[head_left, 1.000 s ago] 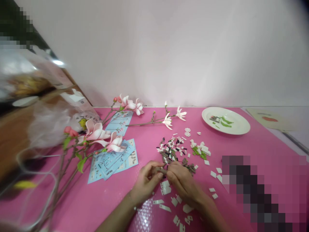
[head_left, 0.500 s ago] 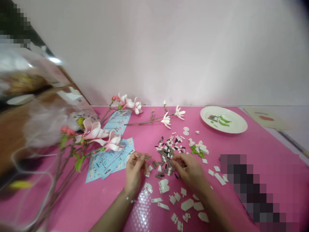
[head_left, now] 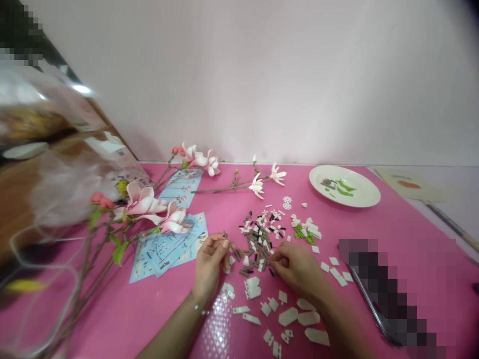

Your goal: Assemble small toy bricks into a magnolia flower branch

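Smooth pink counter [head_left: 157, 319], jumbled heap of small brown, black and white plastic bits [head_left: 259, 240]

Right hand [head_left: 295, 263] curls at the heap's right edge, grip unclear; left hand [head_left: 209, 259], across the heap, pinches a stubby brown piece [head_left: 225, 235].

Soft, diffuse light is spread across the plain off-white wall [head_left: 239, 80], and mottled glare is cast on the glossy pink tabletop [head_left: 123, 319] at lower centre. The crumpled translucent plastic bag [head_left: 67, 189] is blurred and stretched; the upper-right corner is darkened, the lower right partly pixelated.
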`<state>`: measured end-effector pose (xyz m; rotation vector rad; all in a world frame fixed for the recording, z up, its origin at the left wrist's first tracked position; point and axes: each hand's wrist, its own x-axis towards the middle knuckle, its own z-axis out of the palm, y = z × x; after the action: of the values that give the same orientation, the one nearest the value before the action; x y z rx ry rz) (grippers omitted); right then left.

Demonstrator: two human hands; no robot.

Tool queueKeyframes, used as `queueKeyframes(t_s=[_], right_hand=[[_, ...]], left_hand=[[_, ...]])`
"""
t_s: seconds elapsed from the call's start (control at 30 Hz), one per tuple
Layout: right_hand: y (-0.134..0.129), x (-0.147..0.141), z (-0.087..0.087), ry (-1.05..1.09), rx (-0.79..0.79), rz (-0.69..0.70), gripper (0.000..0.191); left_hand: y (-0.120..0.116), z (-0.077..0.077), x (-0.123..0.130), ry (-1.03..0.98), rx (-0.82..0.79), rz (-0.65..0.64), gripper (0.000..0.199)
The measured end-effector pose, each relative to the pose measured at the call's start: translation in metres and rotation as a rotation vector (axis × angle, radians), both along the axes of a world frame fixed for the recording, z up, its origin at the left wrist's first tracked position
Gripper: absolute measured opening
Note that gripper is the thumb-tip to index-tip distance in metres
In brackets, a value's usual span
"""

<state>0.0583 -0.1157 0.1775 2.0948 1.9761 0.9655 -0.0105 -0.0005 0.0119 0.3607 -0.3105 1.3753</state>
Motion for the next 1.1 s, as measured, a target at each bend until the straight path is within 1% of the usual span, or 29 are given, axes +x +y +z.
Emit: queueKeyframes(t_s=[0.13,0.23,0.4,0.5,0.6,0.8,0.93,1.1], right_hand=[[-0.002,-0.009,-0.003,-0.036,-0.04,-0.032,0.021],[-0.002,-0.007,-0.006,-0.057,-0.054,-0.049,0.018],[0.001,0.0,-0.006,-0.079,0.022,-0.064,0.017],[0.002,0.001,-0.004,-0.086,0.072,-0.033,0.015],[0.003,-0.001,-0.006,-0.082,0.069,0.037,0.014],[0.008,-0.006,-0.023,-0.073,-0.008,0.159,0.013],[0.009,0.0,-0.03,-0.084,-0.021,0.157,0.014],[0.01,0.007,-0.029,-0.085,0.026,0.138,0.012]], left_hand=[[0.0,-0.001,0.002,0.017,0.023,-0.001,0.029],[0.0,-0.002,0.002,0.022,0.03,0.002,0.029],[0.0,-0.002,0.002,0.024,0.045,0.004,0.028],[-0.001,-0.002,0.002,0.026,0.047,0.002,0.028],[-0.001,-0.002,0.002,0.027,0.043,0.0,0.028],[-0.002,-0.001,0.002,0.026,0.061,0.004,0.025],[-0.003,0.0,0.0,0.033,0.081,-0.003,0.026],[-0.003,0.001,-0.002,0.035,0.097,-0.008,0.026]])
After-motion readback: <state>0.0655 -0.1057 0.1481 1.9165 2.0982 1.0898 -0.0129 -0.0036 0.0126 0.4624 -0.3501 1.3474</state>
